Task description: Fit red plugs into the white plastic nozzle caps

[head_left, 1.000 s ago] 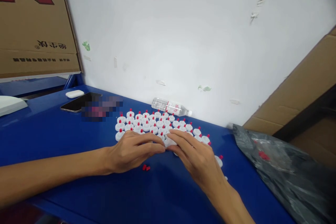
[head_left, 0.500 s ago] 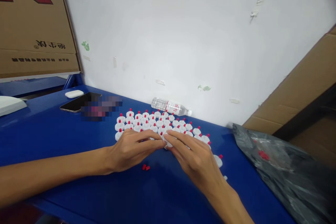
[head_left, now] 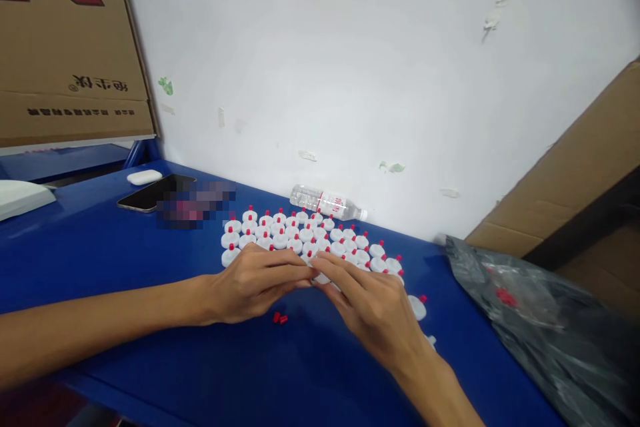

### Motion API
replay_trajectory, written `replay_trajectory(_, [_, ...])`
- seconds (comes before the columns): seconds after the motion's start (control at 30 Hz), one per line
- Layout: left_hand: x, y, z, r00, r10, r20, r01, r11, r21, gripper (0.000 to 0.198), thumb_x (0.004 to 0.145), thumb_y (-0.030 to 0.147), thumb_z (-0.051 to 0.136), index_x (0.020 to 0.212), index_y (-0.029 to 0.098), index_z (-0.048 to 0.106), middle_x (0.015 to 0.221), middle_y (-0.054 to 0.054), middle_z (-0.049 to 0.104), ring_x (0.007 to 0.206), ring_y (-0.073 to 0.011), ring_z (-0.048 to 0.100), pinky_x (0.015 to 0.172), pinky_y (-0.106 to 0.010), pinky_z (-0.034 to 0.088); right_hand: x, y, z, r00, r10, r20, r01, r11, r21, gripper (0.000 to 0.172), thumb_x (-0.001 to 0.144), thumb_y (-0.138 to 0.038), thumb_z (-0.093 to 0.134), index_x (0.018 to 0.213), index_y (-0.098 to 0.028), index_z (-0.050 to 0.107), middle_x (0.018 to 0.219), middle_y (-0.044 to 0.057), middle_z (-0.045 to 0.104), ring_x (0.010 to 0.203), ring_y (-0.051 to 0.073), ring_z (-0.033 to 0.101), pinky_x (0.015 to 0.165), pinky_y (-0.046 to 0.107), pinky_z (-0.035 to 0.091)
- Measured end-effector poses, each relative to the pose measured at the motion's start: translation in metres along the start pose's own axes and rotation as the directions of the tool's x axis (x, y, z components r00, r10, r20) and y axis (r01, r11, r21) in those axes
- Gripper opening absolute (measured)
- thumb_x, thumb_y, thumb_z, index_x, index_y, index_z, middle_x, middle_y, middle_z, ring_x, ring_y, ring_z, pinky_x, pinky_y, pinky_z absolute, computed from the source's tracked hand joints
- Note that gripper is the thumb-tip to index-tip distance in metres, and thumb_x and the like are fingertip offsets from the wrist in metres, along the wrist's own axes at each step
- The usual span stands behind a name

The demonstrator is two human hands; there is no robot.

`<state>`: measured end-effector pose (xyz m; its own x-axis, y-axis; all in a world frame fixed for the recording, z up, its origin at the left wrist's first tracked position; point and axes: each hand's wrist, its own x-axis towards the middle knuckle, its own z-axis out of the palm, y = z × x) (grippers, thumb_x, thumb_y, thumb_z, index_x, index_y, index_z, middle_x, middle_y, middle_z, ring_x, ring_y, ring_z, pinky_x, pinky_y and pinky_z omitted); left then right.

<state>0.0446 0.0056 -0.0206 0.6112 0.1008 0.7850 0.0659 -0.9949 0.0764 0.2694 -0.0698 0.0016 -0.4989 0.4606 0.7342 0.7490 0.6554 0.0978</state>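
Observation:
My left hand (head_left: 260, 280) is closed in a pinch, and its fingertips meet those of my right hand (head_left: 375, 300). Between them shows part of a white round plastic disc (head_left: 321, 277), gripped by my right hand's fingers. What the left fingertips pinch is hidden. Just beyond my hands, several white discs with red caps (head_left: 280, 239) stand close together in rows. Two loose red caps (head_left: 280, 317) lie on the blue table in front of my hands. Another capped white disc (head_left: 417, 307) rests beside my right wrist, with a small pale piece (head_left: 431, 341) near it.
A clear plastic bottle (head_left: 327, 202) lies along the wall. Farther left are a phone (head_left: 155, 193), a white case (head_left: 145, 177) and a blurred-out item (head_left: 197, 201). A dark plastic bag (head_left: 550, 320) covers the right side of the blue table (head_left: 225, 373). Cardboard stands at both sides.
My hands stay pressed together around the white disc, with only slight finger movement. The whole view has shifted slightly.

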Motion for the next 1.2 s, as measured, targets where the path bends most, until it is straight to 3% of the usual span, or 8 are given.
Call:
replay_trajectory(0.1, [0.000, 0.001, 0.001, 0.996, -0.087, 0.018, 0.089, 0.982, -0.165, 0.020, 0.102, 0.013, 0.054, 0.119, 0.016, 0.065, 0.094, -0.007, 0.071, 0.074, -0.0121, 0.068, 0.062, -0.020, 0.053, 0.000, 0.001, 0.000, 1.000, -0.009, -0.016, 0.009, 1.000, 0.009, 0.031, 0.100, -0.014, 0.058, 0.130, -0.019, 0.061, 0.119, 0.003, 0.076, 0.082, 0.011, 0.076, 0.064, 0.021, 0.054])
replay_trajectory(0.2, [0.002, 0.006, 0.001, 0.968, -0.249, 0.004, 0.240, 0.927, -0.290, 0.018, 0.099, 0.021, 0.062, 0.117, 0.019, 0.062, 0.084, -0.001, 0.065, 0.064, -0.0081, 0.062, 0.054, -0.015, 0.050, -0.001, 0.001, -0.001, 0.999, -0.021, -0.042, 0.020, 1.000, -0.013, 0.041, 0.098, -0.016, 0.064, 0.138, -0.019, 0.056, 0.103, 0.000, 0.080, 0.064, 0.007, 0.071, 0.056, 0.023, 0.048])
replay_trajectory(0.37, [0.009, 0.013, -0.003, 0.924, -0.382, 0.018, 0.356, 0.840, -0.409, 0.047, 0.092, 0.033, 0.071, 0.131, 0.022, 0.047, 0.118, -0.011, 0.055, 0.079, -0.0123, 0.067, 0.044, -0.011, 0.047, -0.002, -0.003, -0.003, 0.994, -0.028, -0.101, 0.026, 0.999, -0.021, 0.055, 0.095, -0.017, 0.068, 0.147, -0.023, 0.049, 0.085, -0.006, 0.079, 0.047, 0.003, 0.057, 0.048, 0.024, 0.041])
replay_trajectory(0.43, [0.009, 0.011, -0.004, 0.940, -0.330, 0.083, 0.336, 0.860, -0.384, 0.050, 0.096, 0.040, 0.063, 0.138, 0.020, 0.045, 0.121, -0.014, 0.056, 0.086, -0.0163, 0.067, 0.043, -0.013, 0.047, -0.001, -0.007, -0.003, 0.994, -0.059, -0.095, 0.060, 0.998, 0.016, 0.056, 0.094, -0.012, 0.069, 0.146, -0.020, 0.050, 0.097, -0.003, 0.080, 0.049, 0.004, 0.057, 0.050, 0.024, 0.042])
replay_trajectory(0.53, [0.005, 0.006, -0.004, 0.985, -0.135, 0.106, 0.163, 0.931, -0.326, 0.049, 0.099, 0.043, 0.053, 0.139, 0.017, 0.046, 0.108, -0.013, 0.067, 0.071, -0.0155, 0.065, 0.050, -0.020, 0.052, -0.001, -0.013, -0.002, 0.993, -0.098, -0.061, 0.102, 0.993, 0.056, 0.054, 0.092, -0.006, 0.068, 0.142, -0.018, 0.052, 0.118, -0.002, 0.076, 0.054, 0.004, 0.060, 0.050, 0.026, 0.045])
replay_trajectory(0.6, [0.002, 0.003, -0.002, 0.990, -0.085, 0.108, 0.114, 0.950, -0.292, 0.045, 0.098, 0.044, 0.051, 0.133, 0.015, 0.049, 0.098, -0.010, 0.069, 0.062, -0.0146, 0.063, 0.052, -0.023, 0.052, -0.001, -0.015, 0.000, 0.991, -0.117, -0.068, 0.121, 0.991, 0.062, 0.050, 0.092, -0.006, 0.067, 0.140, -0.018, 0.055, 0.124, -0.003, 0.074, 0.055, 0.004, 0.061, 0.049, 0.026, 0.044])
replay_trajectory(0.77, [0.000, 0.003, 0.000, 0.985, -0.093, 0.143, 0.136, 0.935, -0.328, 0.038, 0.096, 0.048, 0.051, 0.116, 0.015, 0.052, 0.073, 0.000, 0.060, 0.044, -0.0091, 0.050, 0.041, -0.020, 0.041, 0.001, -0.016, 0.002, 0.986, -0.139, -0.093, 0.145, 0.988, 0.054, 0.042, 0.093, -0.007, 0.067, 0.133, -0.017, 0.061, 0.125, -0.004, 0.072, 0.053, 0.004, 0.060, 0.045, 0.027, 0.042])
replay_trajectory(1.2, [0.003, 0.010, -0.004, 0.987, -0.086, 0.139, 0.139, 0.886, -0.441, 0.043, 0.098, 0.036, 0.056, 0.134, 0.016, 0.046, 0.080, -0.003, 0.064, 0.050, -0.0102, 0.059, 0.046, -0.017, 0.049, 0.006, -0.016, -0.006, 0.972, -0.186, -0.146, 0.189, 0.982, 0.010, 0.026, 0.098, -0.006, 0.053, 0.116, -0.012, 0.071, 0.120, 0.004, 0.073, 0.054, 0.004, 0.064, 0.042, 0.023, 0.042])
